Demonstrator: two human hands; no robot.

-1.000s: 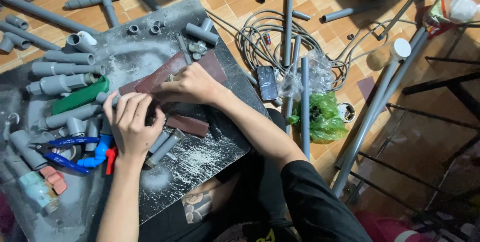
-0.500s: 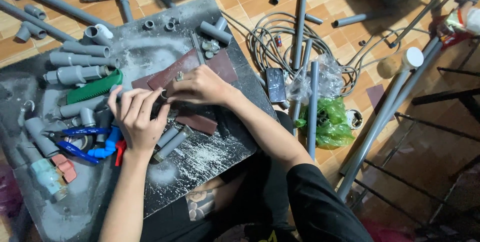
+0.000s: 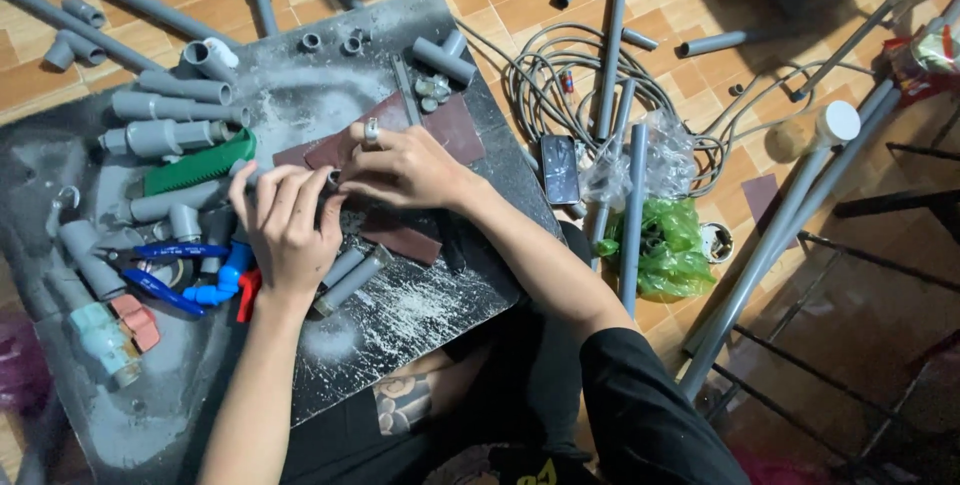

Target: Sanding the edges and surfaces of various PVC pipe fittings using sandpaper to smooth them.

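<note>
Far to the left of the hands, a pale green valve with a red handle (image 3: 108, 330) was seen lying on the dark dusty board (image 3: 420, 310). Between it and the left hand, blue-handled pliers (image 3: 165, 270) and a blue pipe fitting (image 3: 222, 285) were laid, and a green saw handle (image 3: 198, 167) was placed above them, near a row of grey pipe pieces (image 3: 160, 135).

The left hand (image 3: 288, 227) was held palm down with the fingers curled, closed around a short grey pipe piece (image 3: 327, 183) of which only a small end was visible between the two hands. The right hand (image 3: 400, 167) was pressed against the same piece from the other side, its fingers bent over it; a ring was worn on one finger. Whether the piece was pinched by the fingertips could not be told, because it was hidden by the hands.

Under both hands, sheets of dark red sandpaper (image 3: 440, 130) were spread on the board. Just below the left hand, two grey pipe stubs (image 3: 352, 280) were lying.

To the right of the right hand, a black phone (image 3: 560, 169) was placed near a coil of grey cable (image 3: 560, 75), and further right a green plastic bag (image 3: 668, 250) and long grey pipes (image 3: 770, 255) were seen on the tiled floor
</note>
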